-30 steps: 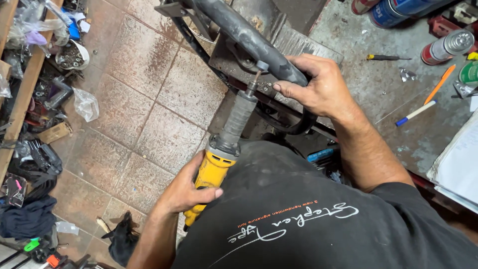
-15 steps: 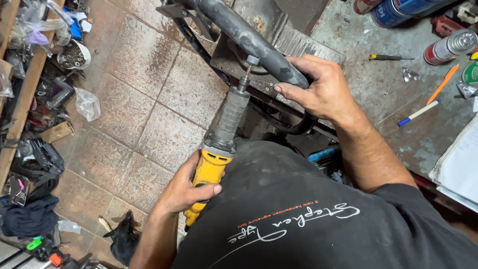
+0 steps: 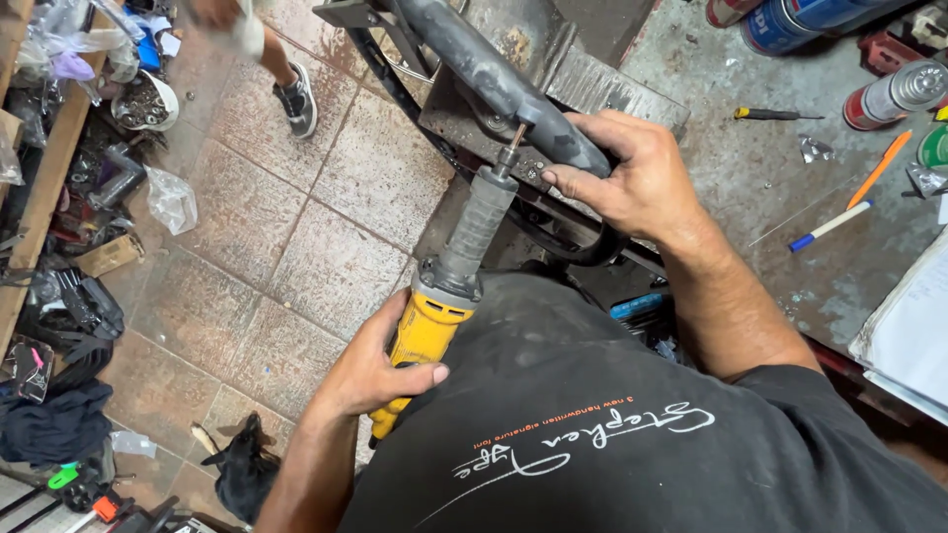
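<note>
My left hand (image 3: 370, 367) grips the yellow body of a die grinder (image 3: 459, 262) with a grey neck. Its thin bit points up against a dark grey metal tube (image 3: 494, 74) that belongs to a frame clamped at the bench edge. My right hand (image 3: 632, 178) is wrapped over the lower end of that tube, just right of the bit. My black shirt fills the lower part of the view and hides what lies under the tool.
A stained grey workbench (image 3: 770, 197) at right carries a screwdriver (image 3: 775, 114), pens (image 3: 829, 225), spray cans (image 3: 894, 94) and papers (image 3: 913, 336). Another person's foot (image 3: 296, 99) stands on the brown tiled floor (image 3: 286, 257). Cluttered wooden shelves (image 3: 49, 178) line the left side.
The grinder has swung a little more upright, its bit staying on the tube. Another person's foot has stepped into view at the top left. My right hand kept its hold.
</note>
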